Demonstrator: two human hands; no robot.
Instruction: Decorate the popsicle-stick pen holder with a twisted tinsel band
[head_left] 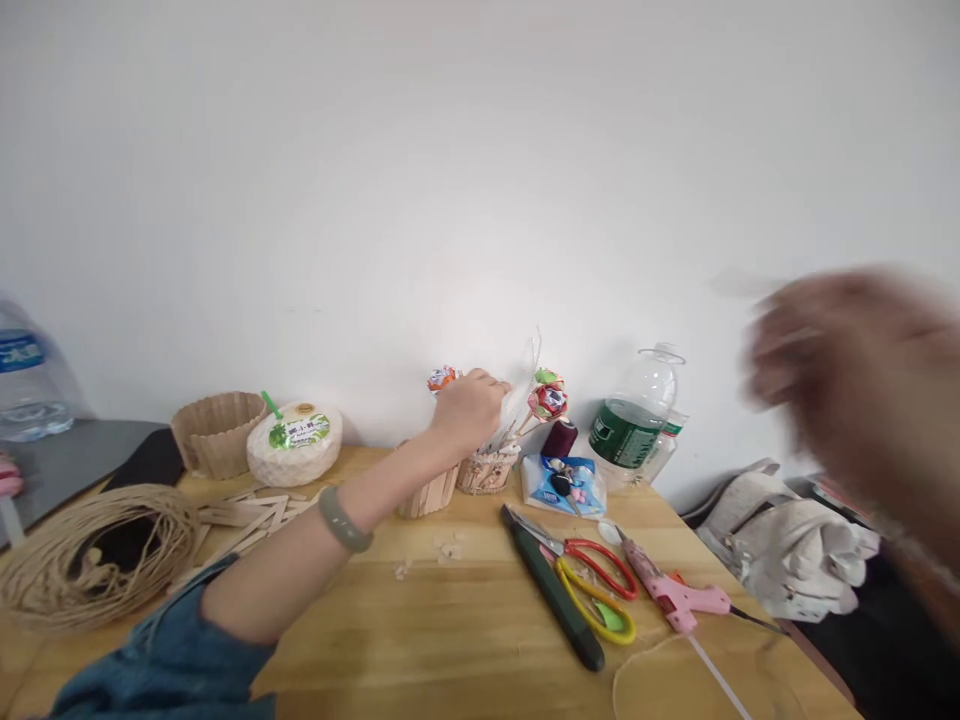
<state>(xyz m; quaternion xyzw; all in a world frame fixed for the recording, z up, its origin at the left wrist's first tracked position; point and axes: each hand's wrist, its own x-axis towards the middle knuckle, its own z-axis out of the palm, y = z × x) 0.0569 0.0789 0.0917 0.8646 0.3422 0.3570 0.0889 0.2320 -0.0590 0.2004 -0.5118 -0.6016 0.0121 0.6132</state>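
Note:
My left hand [470, 408], with a grey-green band on its wrist, reaches to the back of the table. Its fingers are curled and closed beside a whitish strip, over two small wooden-stick pots; what they hold is hidden. The nearer pot [431, 493] stands partly behind my forearm, and the other pot [484, 474] holds thin sticks. Lollipops [549, 397] in bright wrappers rise at the right of it, and another wrapped lollipop [444, 378] shows left of my hand. Raised at the far right, clear of the table, my right hand [817, 370] is smeared by motion.
Red-and-yellow-handled scissors [596, 595], a dark green cutter [551, 590] and a pink glue gun [679, 595] lie at right. Bottles [630, 425] stand behind. Left are a twine coil [142, 520], loose wooden sticks [259, 520], a wooden pot [214, 440] and a white coconut [294, 455].

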